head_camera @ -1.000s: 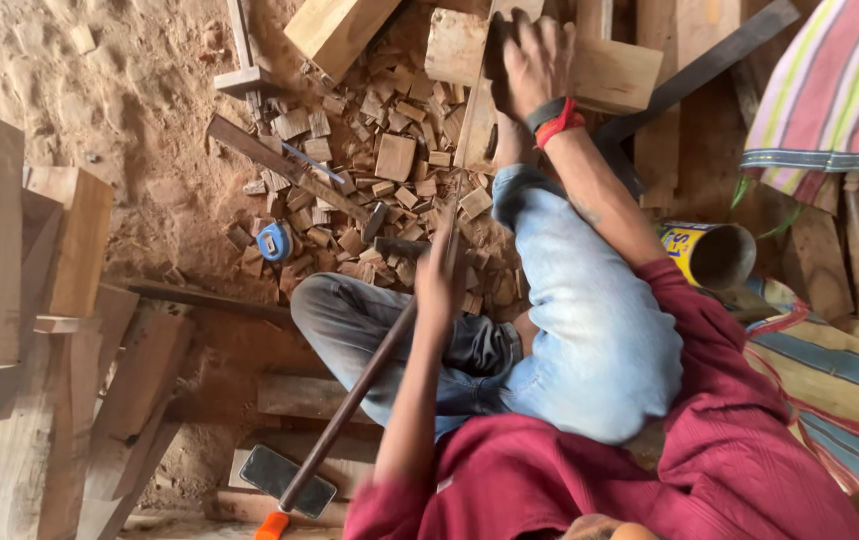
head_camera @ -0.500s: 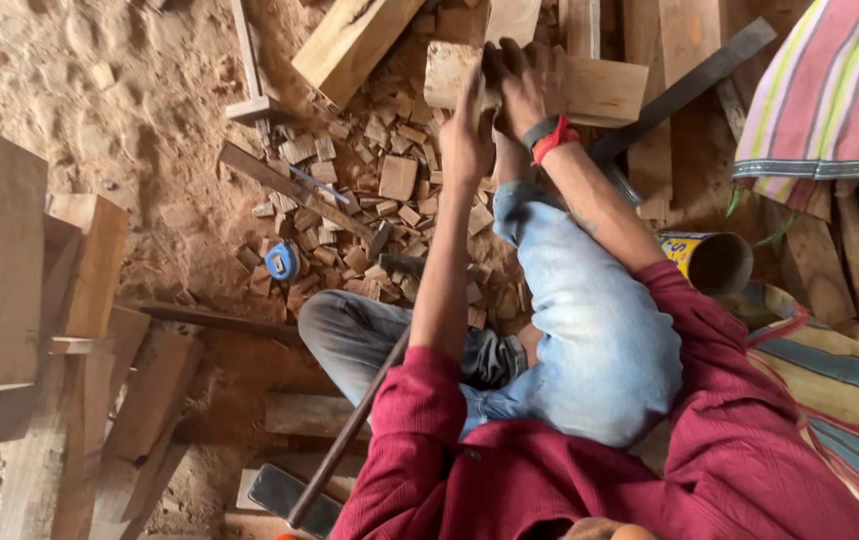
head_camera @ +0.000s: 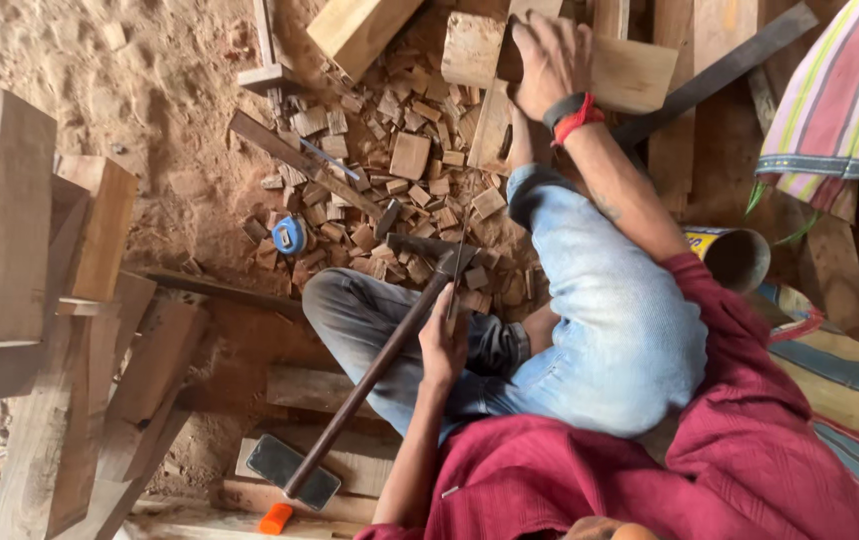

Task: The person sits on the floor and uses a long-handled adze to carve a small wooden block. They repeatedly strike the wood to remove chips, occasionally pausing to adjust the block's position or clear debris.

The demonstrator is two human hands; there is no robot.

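Your left hand back from wood block, now closed on thin strip beside hammer, below block. Your right hand stays clamped atop block, steadying it alone.

left hand beside hammer | right hand on wood block | scraps between
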